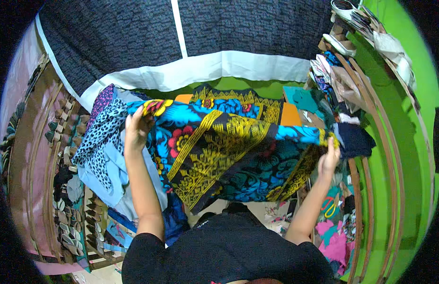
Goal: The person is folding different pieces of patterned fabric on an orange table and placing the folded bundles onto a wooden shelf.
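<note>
A: Head cam: what've the hands got?
B: L hand (138, 131) pinches one end of a patterned cloth (219, 151), approx. by a red & yellow flower. R hand (328, 158) pinches the other end. Both closed on it, arms wide apart.
A: Where's the cloth exactly?
B: Spread betw. the hands, in front of the black shirt (224, 251), lower edge hanging. Black w/ yellow bands, blue leaves etc.
A: Surroundings?
B: L side: spotted cloth (103, 142) & light blue cloth (103, 182), near L hand. R side: navy cloth (355, 140) near R hand, pink scraps (335, 246) lower. Far side: dark curtain (124, 42) w/ white hem.
</note>
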`<move>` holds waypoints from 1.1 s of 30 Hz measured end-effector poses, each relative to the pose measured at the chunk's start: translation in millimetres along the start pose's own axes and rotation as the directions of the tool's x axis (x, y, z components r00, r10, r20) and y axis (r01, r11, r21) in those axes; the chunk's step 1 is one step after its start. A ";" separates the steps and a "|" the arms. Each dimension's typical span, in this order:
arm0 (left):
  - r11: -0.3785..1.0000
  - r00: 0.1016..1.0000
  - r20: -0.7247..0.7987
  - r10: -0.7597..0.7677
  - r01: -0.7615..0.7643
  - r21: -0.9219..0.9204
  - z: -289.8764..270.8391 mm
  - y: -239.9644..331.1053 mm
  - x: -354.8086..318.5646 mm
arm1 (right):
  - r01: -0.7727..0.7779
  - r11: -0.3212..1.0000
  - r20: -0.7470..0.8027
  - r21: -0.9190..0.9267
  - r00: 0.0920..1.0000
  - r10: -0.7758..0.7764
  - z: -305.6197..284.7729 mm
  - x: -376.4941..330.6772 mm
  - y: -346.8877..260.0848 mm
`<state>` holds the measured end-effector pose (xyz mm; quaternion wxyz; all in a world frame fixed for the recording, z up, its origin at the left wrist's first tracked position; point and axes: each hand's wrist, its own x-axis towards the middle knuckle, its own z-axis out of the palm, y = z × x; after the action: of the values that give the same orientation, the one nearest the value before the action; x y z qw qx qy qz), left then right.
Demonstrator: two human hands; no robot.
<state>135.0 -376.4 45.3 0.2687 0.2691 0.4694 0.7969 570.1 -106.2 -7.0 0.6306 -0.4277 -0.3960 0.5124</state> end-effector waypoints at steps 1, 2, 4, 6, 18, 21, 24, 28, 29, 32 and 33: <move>0.996 0.993 -0.097 -0.069 0.075 0.051 1.1 -16.1 33.0 | 0.007 0.999 -0.051 -0.053 0.999 -0.009 9.0 34.1 24.2; 0.991 0.985 -0.123 -0.124 0.129 0.036 6.6 -29.4 63.2 | 0.035 0.998 0.040 -0.051 0.999 -0.033 24.2 61.6 41.4; 0.971 0.964 -0.139 -0.227 0.235 0.044 18.1 -58.7 119.8 | 0.033 0.992 0.140 -0.122 0.990 -0.015 57.1 109.7 66.7; 0.944 0.930 -0.190 -0.314 0.327 0.040 13.9 -93.0 175.7 | -0.080 0.971 0.198 -0.223 0.972 0.126 102.2 147.5 87.7; 0.631 0.971 -0.011 -0.237 0.163 0.758 3.6 -257.5 191.1 | 0.325 0.737 0.515 -0.593 0.856 0.037 186.3 153.5 249.5; 0.302 0.960 0.097 -0.261 -0.014 0.953 18.9 -266.7 116.4 | 0.529 0.531 0.641 -0.662 0.767 0.035 151.0 88.8 257.0; 0.034 0.968 0.026 -0.249 -0.018 0.999 49.2 -258.7 45.4 | 0.652 0.406 0.726 -0.641 0.686 0.045 147.2 15.8 235.3; 0.291 0.986 0.012 -0.167 0.038 0.956 70.1 -268.9 -0.2 | 0.414 0.556 0.659 -0.721 0.660 0.362 157.6 -45.8 218.5; 0.442 0.988 0.034 -0.154 0.037 0.896 71.1 -268.7 -3.0 | 0.241 0.678 0.615 -0.694 0.689 0.384 157.5 -54.7 242.3; 0.706 0.999 -0.024 0.046 -0.015 0.708 62.9 -258.8 -6.0 | 0.009 0.523 0.479 -0.852 0.418 0.772 167.1 -68.7 255.7; 0.755 0.995 -0.088 0.054 0.017 0.655 54.2 -249.6 -5.3 | -0.078 0.510 0.464 -0.856 0.318 0.827 179.4 -75.1 234.1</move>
<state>219.5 -243.7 -156.0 0.1257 0.3101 0.7287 0.5976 317.7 -130.7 -175.3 -0.0671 -0.4202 -0.6540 0.6255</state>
